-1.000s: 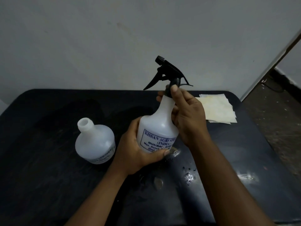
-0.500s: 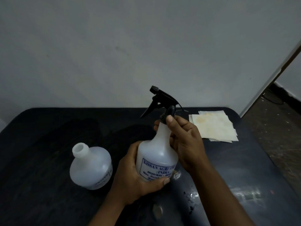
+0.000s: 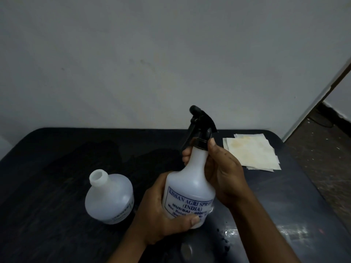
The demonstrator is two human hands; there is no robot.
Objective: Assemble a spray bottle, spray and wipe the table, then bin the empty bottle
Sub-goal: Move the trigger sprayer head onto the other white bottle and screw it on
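A white spray bottle (image 3: 190, 186) with blue lettering stands upright above the dark table (image 3: 57, 234). My left hand (image 3: 159, 211) is wrapped around its lower body. My right hand (image 3: 222, 173) grips its neck, thumb and fingertips at the black collar under the black trigger head (image 3: 201, 126), which sits on the bottle and points left. A second white bottle (image 3: 109, 198) with an open neck and no cap stands on the table to the left, apart from my hands.
A stack of yellowish-white wipes (image 3: 252, 152) lies at the table's back right corner. Wet spots (image 3: 228, 234) glisten on the table in front of the bottle. A grey wall rises behind; a floor strip (image 3: 326, 158) shows at the right.
The view has tilted up, so everything sits lower in the frame. My right hand's fingers have shifted around the collar and the trigger head has turned a little. Both hands keep their hold.
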